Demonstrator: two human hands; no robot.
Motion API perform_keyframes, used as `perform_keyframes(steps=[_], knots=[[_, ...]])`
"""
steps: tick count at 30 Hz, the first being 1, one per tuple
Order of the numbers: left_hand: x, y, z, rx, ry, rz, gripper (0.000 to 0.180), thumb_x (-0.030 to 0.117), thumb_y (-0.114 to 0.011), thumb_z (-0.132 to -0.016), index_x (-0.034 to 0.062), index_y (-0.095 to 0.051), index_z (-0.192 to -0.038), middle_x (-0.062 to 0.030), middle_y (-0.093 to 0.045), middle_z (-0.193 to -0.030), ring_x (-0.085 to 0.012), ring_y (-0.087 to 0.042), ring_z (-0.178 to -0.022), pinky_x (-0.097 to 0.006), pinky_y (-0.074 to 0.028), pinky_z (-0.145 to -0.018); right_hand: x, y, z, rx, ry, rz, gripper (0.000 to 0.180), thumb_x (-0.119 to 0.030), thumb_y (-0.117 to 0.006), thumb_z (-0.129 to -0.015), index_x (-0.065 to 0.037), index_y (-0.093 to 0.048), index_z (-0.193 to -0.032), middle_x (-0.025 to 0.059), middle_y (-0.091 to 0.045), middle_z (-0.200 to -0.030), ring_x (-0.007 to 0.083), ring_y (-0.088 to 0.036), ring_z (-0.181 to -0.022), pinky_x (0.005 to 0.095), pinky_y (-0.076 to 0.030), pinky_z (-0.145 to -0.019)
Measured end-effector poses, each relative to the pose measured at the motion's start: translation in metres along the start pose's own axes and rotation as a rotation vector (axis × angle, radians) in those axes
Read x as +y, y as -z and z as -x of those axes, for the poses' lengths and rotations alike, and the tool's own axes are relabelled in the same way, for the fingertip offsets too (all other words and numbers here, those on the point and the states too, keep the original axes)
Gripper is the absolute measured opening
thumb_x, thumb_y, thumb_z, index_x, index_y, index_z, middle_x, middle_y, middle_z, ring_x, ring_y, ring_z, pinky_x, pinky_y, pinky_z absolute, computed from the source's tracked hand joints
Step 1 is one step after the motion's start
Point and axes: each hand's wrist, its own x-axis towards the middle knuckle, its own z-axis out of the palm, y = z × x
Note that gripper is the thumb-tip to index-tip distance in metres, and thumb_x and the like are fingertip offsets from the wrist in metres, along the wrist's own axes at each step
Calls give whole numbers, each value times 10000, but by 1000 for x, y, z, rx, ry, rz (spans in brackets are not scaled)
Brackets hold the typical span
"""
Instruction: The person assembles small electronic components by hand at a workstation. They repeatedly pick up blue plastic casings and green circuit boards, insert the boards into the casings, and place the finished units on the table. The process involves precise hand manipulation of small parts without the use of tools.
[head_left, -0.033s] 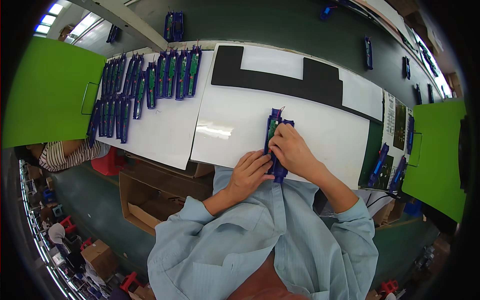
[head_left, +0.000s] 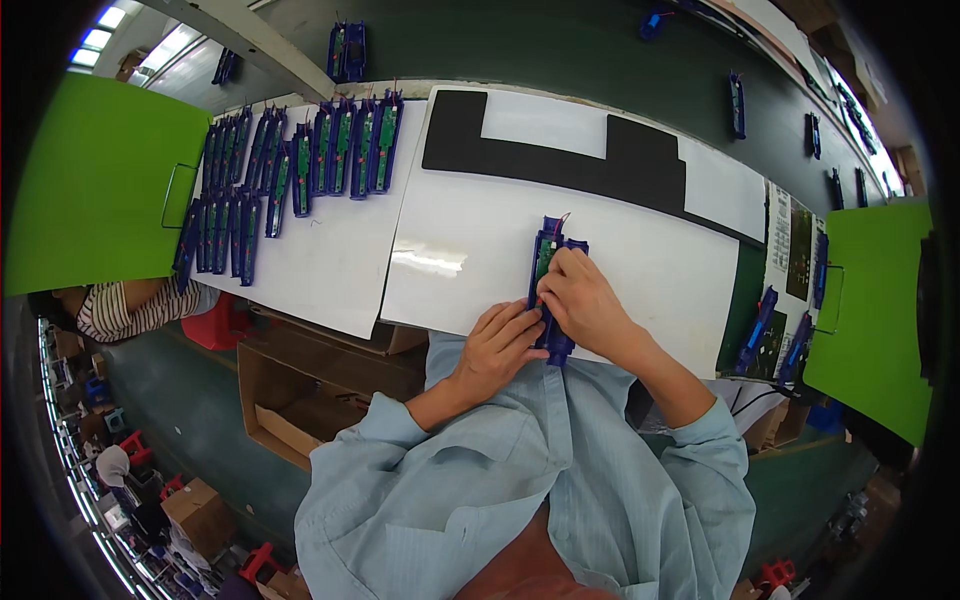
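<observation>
Right hand point(head_left: 585, 300) closed over the middle of a long blue housing point(head_left: 549, 250), fingers curled down onto it, gripping it; left hand point(head_left: 500, 345) wrapped around the lower end of the same housing, thumb side against the right hand, hands touching; housing lies lengthwise on the white sheet point(head_left: 660, 265), near the sheet's front edge, roughly centre of the bench; top end sticks out beyond the right hand and shows a green circuit board point(head_left: 543, 258) set inside, thin wires at the tip; bottom end pokes out just below the left hand at the sheet's edge; both forearms in light blue sleeves point(head_left: 480, 470) coming from the lower edge.

Beyond the housing, a black stepped mat point(head_left: 560, 155) lies across the far part of the same sheet; to the left a second white sheet point(head_left: 320, 265) carries two rows of similar blue housings with green boards point(head_left: 340, 150), packed side by side, far row longer, near row at the far left; well apart from the hands; green panel point(head_left: 95, 190) with a wire handle at the far left; another green panel point(head_left: 875, 310) at the right; a few more blue housings point(head_left: 760, 325) lean between the right panel and the sheet; single blue pieces scattered on the dark green belt point(head_left: 560, 50) behind; open cardboard box point(head_left: 290, 400) below the bench at the left; another person's striped sleeve point(head_left: 120, 308) at the left edge.
</observation>
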Motion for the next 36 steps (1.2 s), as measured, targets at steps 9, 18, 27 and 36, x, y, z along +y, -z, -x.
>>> perform_keyframes(steps=[9, 18, 27, 36], knots=[[5, 4, -2, -21, 5, -74, 460, 347, -841, -822, 29, -761, -1144, -104, -731, -1276, -319, -658, -1279, -491, -485, -1121, 3, -6, 10, 21, 138, 7, 70, -7, -683, -875, 4, -643, -931, 129, -552, -1006, 310, -556, -957, 398, -486, -855], [9, 14, -13, -120, -2, -90, 483, 313, -840, -837, 20, -728, -1204, -169, -644, -1446, -346, -639, -1273, -485, -485, -1120, -6, 4, 27, 235, -40, 83, 444, -157, -788, -906, -17, -652, -1305, 170, -585, -1119, 351, -620, -976, 451, -540, -839], [16, 40, -28, -214, -40, -59, 382, 195, -854, -827, -21, -716, -1110, -217, -623, -1438, -376, -645, -1227, -483, -537, -1062, -13, 8, 56, -122, -349, -213, 795, -216, -849, -922, -54, -448, -1589, 200, -580, -1119, 360, -681, -852, 454, -569, -723], [-92, 40, -266, -78, -131, -179, 202, 152, -792, -915, 8, -690, -1012, -134, -693, -1248, -345, -682, -1118, -447, -561, -956, 114, 144, -154, -231, -307, -417, 639, -161, -793, -947, 8, -554, -1515, 62, -673, -937, 133, -601, -746, 306, -500, -648]])
